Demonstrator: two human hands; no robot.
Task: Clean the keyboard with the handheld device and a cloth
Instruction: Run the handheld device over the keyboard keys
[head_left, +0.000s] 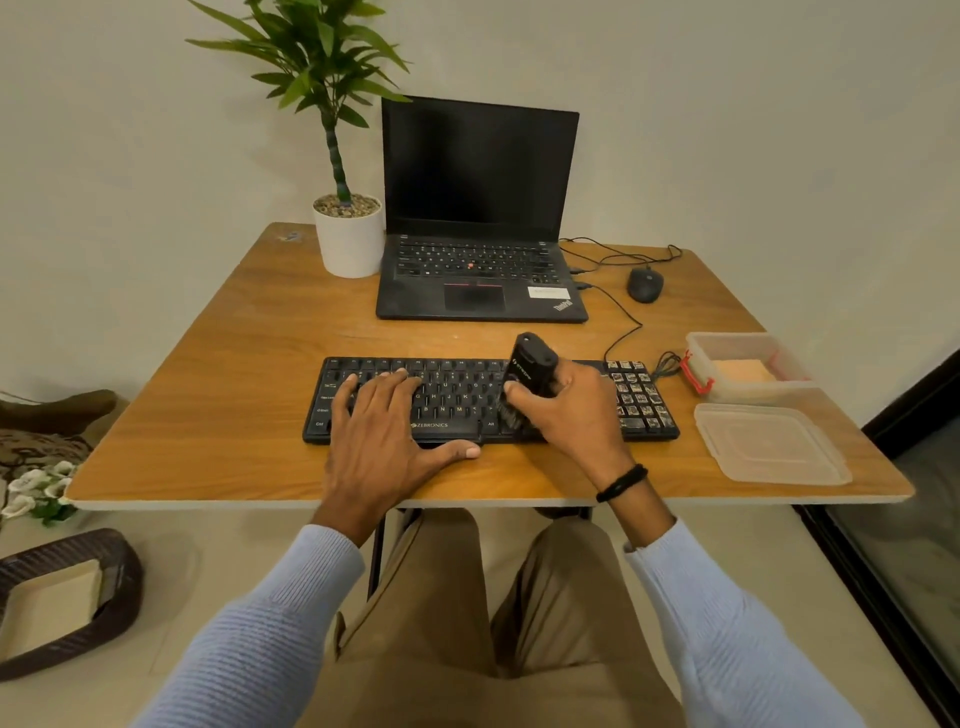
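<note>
Wooden surface (218, 415) against a plain wall. Left hand (382, 441) steadies the keyboard (467, 387), fingers spread flat. Right hand (569, 410) fingers are wrapped around the handheld device (532, 364), brushing mid-keyboard. Cloth (743, 370) sits unused in its container (698, 345), so roughly halfway I guess.

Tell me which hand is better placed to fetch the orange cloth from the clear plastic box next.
Probably the left hand: it only rests open on the black keyboard. The right hand sits nearer the clear plastic box holding the orange cloth, but grips the black handheld device.
</note>
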